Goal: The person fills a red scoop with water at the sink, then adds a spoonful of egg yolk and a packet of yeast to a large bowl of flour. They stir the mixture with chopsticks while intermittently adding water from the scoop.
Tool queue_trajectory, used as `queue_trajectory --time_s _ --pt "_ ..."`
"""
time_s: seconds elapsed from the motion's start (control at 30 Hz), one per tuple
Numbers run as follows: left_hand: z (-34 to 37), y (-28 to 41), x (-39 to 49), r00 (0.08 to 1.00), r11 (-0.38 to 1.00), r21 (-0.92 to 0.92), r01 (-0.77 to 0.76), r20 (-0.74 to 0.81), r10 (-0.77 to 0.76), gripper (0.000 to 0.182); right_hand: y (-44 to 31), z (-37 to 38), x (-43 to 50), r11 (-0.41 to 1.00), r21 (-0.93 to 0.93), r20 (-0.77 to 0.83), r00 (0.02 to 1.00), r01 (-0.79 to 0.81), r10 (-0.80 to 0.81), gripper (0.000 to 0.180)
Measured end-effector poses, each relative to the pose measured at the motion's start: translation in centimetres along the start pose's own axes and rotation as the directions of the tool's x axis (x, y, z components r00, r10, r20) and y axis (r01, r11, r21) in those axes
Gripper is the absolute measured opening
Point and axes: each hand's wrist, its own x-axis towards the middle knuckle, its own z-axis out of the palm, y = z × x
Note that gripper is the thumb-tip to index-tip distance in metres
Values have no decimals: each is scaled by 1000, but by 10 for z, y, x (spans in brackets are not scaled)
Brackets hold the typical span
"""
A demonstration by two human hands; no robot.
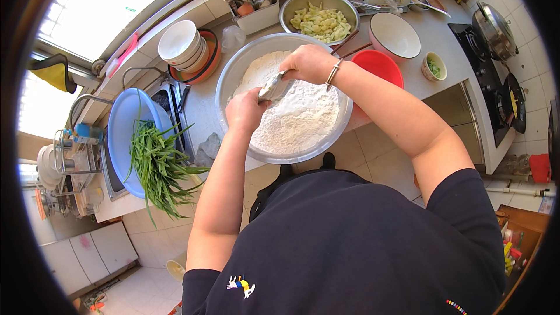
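Both of my hands grip a small, shiny packet [276, 86] above a large translucent plastic basin [283, 157]. My left hand [244, 110] pinches its lower left end. The upper right end is between the fingers of my right hand [311, 64], with a bracelet [333, 73] on that wrist. White flour [293, 127] lies heaped across the basin's bottom, partly hidden by my hands. A smoother, whiter patch shows just below the packet. Whether anything is pouring out cannot be made out.
Behind the basin stands a steel bowl [285, 12] of cauliflower florets [323, 22]. Chopsticks [356, 50] extend near a red bowl [378, 68]. Left, green leafy stalks [159, 162] overhang a blue basin [120, 140] at the sink. Stacked bowls [179, 41] sit nearby; a gas stove [479, 83] is right.
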Motion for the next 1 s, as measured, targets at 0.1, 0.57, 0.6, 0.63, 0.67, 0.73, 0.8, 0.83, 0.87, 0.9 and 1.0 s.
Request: queue_trajectory --time_s 0.1,0.57,0.6,0.63,0.67,0.73,0.8,0.83,0.87,0.9,1.0 --pt "-2 0 0 999 999 30 21 35 -22 29 2 3 0 999 37 -5 1000 0 0 13" --pt "-5 -2 -3 998 996 94 4 55 -9 29 3 11 -2 996 91 -7 1000 3 -2 12" --pt "-5 -2 -3 998 995 99 4 58 -10 29 3 12 -2 995 104 -15 1000 8 -6 12" --pt "-5 -3 -3 998 995 98 0 59 -6 29 2 13 -3 993 117 -24 1000 13 -10 12" --pt "-4 -4 -3 998 995 98 -5 60 -1 29 3 13 -3 994 109 -19 1000 17 -15 12" --pt "-3 -6 -4 998 995 100 -6 59 0 29 4 16 -2 995 95 -8 1000 25 -25 12" --pt "-2 -7 -4 998 995 103 -3 55 -3 28 4 17 -2 994 104 -13 1000 25 -23 12" --pt "-2 -7 -4 998 994 106 0 57 -7 28 4 18 -2 994 108 -15 1000 24 -22 12" --pt "-2 -6 -4 998 994 109 4 60 -10 28 4 18 -2 994 104 -16 1000 26 -25 11" --pt "-3 -6 -4 998 994 112 7 63 -14 28 4 19 -2 995 99 -16 1000 28 -27 11" --pt "-3 -6 -4 998 994 109 5 65 -12 28 3 18 -2 995 94 -9 1000 14 -14 11"
